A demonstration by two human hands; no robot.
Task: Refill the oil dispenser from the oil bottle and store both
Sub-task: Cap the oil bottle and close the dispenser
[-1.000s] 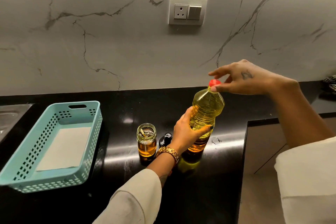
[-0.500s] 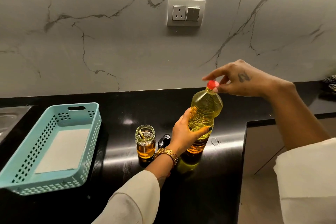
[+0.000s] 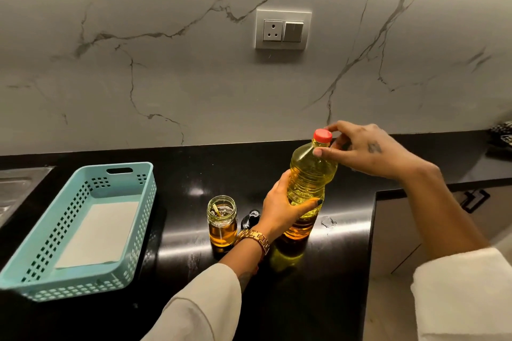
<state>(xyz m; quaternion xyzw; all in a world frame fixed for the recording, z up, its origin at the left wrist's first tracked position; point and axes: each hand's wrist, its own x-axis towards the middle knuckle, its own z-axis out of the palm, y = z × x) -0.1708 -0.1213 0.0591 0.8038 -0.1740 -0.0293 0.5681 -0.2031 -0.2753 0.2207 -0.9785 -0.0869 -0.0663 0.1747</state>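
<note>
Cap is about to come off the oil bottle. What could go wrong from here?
1. The left hand grips the soft oil bottle at its middle while the right hand holds the red cap; a squeeze could push oil out once it opens.
2. The open jar has a narrow mouth and already holds oil, so pouring may overshoot or overflow onto the black counter.
3. The jar's black top lies close behind the left wrist and could get knocked.

Black glossy countertop (image 3: 343,279), teal basket (image 3: 36,282), open oil jar (image 3: 222,220), oil bottle (image 3: 310,183), black cap (image 3: 250,219)
</note>
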